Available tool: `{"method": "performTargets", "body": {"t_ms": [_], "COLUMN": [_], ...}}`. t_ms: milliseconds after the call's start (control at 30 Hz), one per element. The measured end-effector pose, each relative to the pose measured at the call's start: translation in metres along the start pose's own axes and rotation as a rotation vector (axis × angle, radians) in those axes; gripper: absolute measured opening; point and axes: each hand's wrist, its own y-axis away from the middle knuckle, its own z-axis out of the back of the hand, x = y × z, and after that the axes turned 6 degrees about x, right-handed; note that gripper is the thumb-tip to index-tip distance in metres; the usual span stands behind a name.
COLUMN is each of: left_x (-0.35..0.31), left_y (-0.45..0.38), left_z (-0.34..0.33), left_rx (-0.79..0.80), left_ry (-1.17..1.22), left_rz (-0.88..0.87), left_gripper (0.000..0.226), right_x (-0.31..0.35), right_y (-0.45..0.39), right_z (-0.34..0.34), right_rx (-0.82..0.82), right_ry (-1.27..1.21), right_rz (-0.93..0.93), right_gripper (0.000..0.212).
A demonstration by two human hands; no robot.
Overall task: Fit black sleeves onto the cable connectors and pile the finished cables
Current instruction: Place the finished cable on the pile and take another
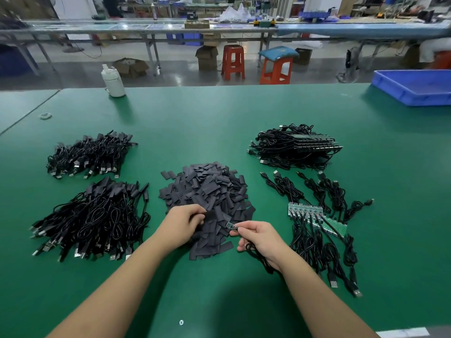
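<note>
Centrally, sleeve in hand: the left hand [183, 222] is pinching one black sleeve [217, 215] between thumb and curled fingers, just above the near edge of the sleeve heap.
Connector board: the right hand [260, 237] is gripping a small green connector board [231, 225] at its cable end, its free end pointing toward the held sleeve and lying just beside it; whether the two are touching cannot be told.
Cable: the black cable [258, 258] of that board is trailing under the right palm and wrist onto the surface.
Sleeve heap: a mound of loose black sleeves [207, 191] is lying between the two hands and beyond them.
Unsleeved cables: a row of cables with bare green boards [314, 215] is lying to the right of the heap; a bundled stack [297, 146] is sitting farther back.
Finished piles: two piles of sleeved cables, near [95, 220] and far [90, 154], are lying to the left.
Surface: a green surface [219, 123] is carrying everything.
Periphery: a white bottle [114, 81] is standing at the far left edge, and a blue tray [415, 86] is sitting at the far right.
</note>
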Motion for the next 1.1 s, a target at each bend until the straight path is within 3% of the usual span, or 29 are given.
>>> {"method": "performTargets", "body": {"t_ms": [100, 200, 1100], "left_x": [-0.006, -0.009, -0.026], "left_y": [0.002, 0.005, 0.018], "left_z": [-0.005, -0.013, -0.033], "left_rx": [0.06, 0.129, -0.037], "left_ry": [0.163, 0.304, 0.357], "left_rz": [0.032, 0.072, 0.054], "left_gripper": [0.026, 0.02, 0.02], "right_x": [0.001, 0.001, -0.003], "right_y": [0.001, 0.0, -0.008], "right_z": [0.0, 0.0, 0.006], "right_rx": [-0.002, 0.004, 0.037], "right_ry": [-0.007, 0.011, -0.033], "right_rz": [0.001, -0.007, -0.078], "right_gripper": [0.015, 0.017, 0.016]}}
